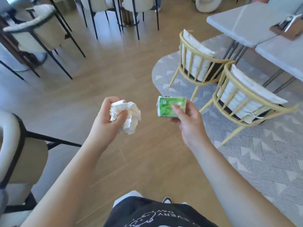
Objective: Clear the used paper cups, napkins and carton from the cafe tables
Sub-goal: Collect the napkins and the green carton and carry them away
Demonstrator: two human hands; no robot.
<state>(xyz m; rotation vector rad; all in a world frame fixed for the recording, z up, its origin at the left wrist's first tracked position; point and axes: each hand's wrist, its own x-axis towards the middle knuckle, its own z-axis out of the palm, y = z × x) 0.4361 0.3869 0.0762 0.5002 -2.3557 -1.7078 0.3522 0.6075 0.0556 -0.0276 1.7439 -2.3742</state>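
My left hand (107, 119) grips a bunch of crumpled white napkins (129, 116), fingers curled round them, held over the wooden floor. My right hand (186, 122) holds a small green carton (169, 106) lying on its side, thumb across its face and fingers under it. Both hands are out in front of my body at about the same height, a short gap apart. No paper cups are in sight.
Two grey tables (246, 25) stand at the upper right with a brown holder (287, 30) on them. Two yellow-framed chairs (196, 61) sit on a patterned grey rug (246, 145). Black-legged cream chairs (41, 35) stand at the left and back.
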